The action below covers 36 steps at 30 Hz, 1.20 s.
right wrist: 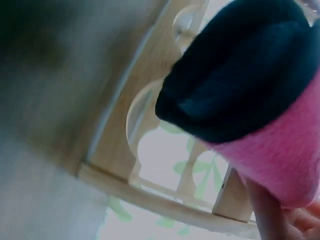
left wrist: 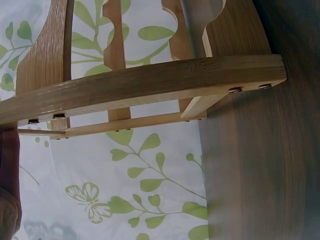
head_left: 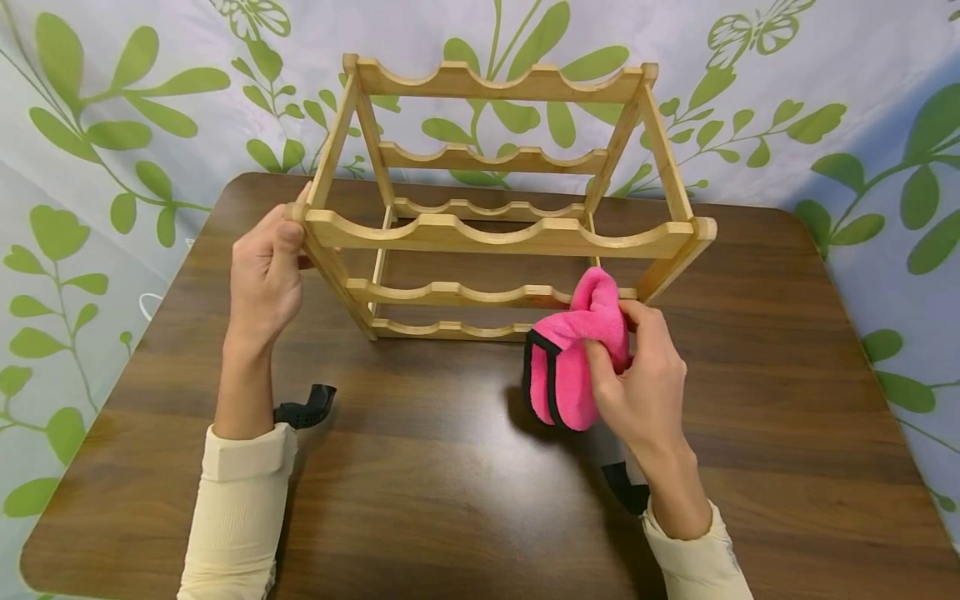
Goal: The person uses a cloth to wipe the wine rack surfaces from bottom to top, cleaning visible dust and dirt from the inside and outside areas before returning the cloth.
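Observation:
A light wooden wine rack [head_left: 495,233] with scalloped slats stands on the brown table. At its upper left front corner my left hand [head_left: 266,271] grips the frame, thumb over the corner post. My right hand [head_left: 645,379] holds a folded pink cloth [head_left: 581,362] with black edging, pinched between thumb and fingers, in front of the rack's lower right slats. The right wrist view shows the cloth [right wrist: 285,145] close up, with the rack's slats behind it. In the left wrist view a side post [left wrist: 150,85] of the rack crosses the picture, screw heads along it.
The wooden table [head_left: 420,500] has rounded corners. Behind it hangs a pale curtain [head_left: 757,158] printed with green leaves and butterflies. A black strap-like piece [head_left: 307,408] shows by the left wrist, and another dark piece [head_left: 626,492] by the right wrist.

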Each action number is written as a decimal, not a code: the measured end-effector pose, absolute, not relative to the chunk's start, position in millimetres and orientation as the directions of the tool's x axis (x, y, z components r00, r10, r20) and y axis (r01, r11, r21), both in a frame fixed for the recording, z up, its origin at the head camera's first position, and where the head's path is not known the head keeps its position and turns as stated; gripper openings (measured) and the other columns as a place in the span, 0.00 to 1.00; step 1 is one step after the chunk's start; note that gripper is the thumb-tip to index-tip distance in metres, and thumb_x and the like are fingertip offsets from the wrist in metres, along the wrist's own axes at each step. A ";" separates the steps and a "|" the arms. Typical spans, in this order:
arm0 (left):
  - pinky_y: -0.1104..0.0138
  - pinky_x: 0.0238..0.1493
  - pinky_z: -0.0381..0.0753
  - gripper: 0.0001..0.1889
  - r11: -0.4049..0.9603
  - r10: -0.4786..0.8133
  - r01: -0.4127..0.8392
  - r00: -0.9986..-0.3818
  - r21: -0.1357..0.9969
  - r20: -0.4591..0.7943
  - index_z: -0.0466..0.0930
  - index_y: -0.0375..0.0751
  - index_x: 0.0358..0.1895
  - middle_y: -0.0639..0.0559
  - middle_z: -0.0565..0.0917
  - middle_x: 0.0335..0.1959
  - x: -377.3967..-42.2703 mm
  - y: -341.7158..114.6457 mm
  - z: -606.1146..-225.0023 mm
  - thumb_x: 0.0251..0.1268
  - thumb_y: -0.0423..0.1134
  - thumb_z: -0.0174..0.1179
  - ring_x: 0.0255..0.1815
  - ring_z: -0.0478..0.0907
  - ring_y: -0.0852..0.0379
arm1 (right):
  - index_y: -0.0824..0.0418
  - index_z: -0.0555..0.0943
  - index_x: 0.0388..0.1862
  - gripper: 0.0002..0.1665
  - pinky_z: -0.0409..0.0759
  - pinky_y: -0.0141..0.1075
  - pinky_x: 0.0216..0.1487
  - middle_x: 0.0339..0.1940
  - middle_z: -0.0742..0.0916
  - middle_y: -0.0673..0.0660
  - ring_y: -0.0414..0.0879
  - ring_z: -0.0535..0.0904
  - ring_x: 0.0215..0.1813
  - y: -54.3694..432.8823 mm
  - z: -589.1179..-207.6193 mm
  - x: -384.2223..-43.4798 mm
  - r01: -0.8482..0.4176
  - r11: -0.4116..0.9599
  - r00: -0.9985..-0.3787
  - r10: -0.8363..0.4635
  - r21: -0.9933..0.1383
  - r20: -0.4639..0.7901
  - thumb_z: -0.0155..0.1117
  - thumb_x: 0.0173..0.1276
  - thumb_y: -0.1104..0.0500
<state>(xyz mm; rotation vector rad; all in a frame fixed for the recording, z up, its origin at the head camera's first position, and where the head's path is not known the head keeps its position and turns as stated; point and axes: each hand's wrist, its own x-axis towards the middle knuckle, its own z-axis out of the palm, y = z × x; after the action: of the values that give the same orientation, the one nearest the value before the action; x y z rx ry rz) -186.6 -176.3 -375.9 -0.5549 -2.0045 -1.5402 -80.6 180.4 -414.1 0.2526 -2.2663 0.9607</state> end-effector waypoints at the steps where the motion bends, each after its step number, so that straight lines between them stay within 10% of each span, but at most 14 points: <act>1: 0.77 0.33 0.82 0.38 0.253 -0.005 0.620 -0.767 0.743 0.642 0.83 0.21 0.35 0.56 0.82 0.38 -187.5 -176.1 -376.4 0.67 0.62 0.47 0.34 0.84 0.64 | 0.72 0.74 0.54 0.25 0.83 0.35 0.31 0.45 0.83 0.65 0.52 0.80 0.41 180.6 -414.4 -78.4 -0.417 0.677 -0.781 0.074 -0.606 0.620 0.69 0.58 0.70; 7: 0.77 0.32 0.82 0.36 0.226 -0.003 0.621 -0.770 0.750 0.638 0.83 0.23 0.34 0.55 0.81 0.36 -192.6 -173.2 -378.0 0.67 0.61 0.48 0.36 0.84 0.63 | 0.68 0.74 0.59 0.26 0.83 0.31 0.27 0.47 0.82 0.58 0.46 0.79 0.42 178.1 -421.0 -65.5 -0.347 0.413 -0.917 0.040 -0.842 0.398 0.68 0.61 0.73; 14: 0.76 0.33 0.82 0.38 0.252 0.013 0.638 -0.754 0.728 0.657 0.74 0.21 0.22 0.57 0.78 0.30 -198.0 -168.7 -377.5 0.67 0.61 0.48 0.33 0.83 0.63 | 0.67 0.74 0.57 0.20 0.81 0.38 0.40 0.46 0.82 0.60 0.50 0.78 0.42 185.6 -444.3 -69.4 -0.074 0.468 -0.997 -0.028 -0.880 0.069 0.66 0.68 0.65; 28: 0.76 0.34 0.83 0.36 0.282 0.005 0.651 -0.735 0.705 0.678 0.79 0.21 0.26 0.59 0.76 0.28 -208.5 -162.6 -385.7 0.69 0.59 0.48 0.29 0.81 0.66 | 0.67 0.70 0.42 0.20 0.78 0.50 0.23 0.24 0.77 0.59 0.59 0.78 0.26 199.3 -468.2 -80.6 0.039 0.922 -0.996 0.005 -0.386 -0.090 0.56 0.73 0.49; 36: 0.74 0.37 0.71 0.27 0.476 -0.001 0.611 -0.719 0.633 0.695 0.79 0.24 0.29 0.41 0.78 0.33 -196.4 -161.5 -392.1 0.79 0.48 0.48 0.33 0.74 0.56 | 0.69 0.74 0.52 0.25 0.81 0.55 0.30 0.33 0.82 0.63 0.61 0.82 0.34 203.7 -470.9 -75.6 0.017 0.918 -0.999 0.002 -0.395 -0.038 0.55 0.76 0.46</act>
<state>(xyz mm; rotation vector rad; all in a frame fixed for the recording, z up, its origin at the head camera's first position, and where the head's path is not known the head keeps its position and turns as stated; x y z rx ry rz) -196.4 -161.5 -392.1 -0.5026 -2.0901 -1.2465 -75.6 203.7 -470.9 -0.0159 -3.1127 0.6420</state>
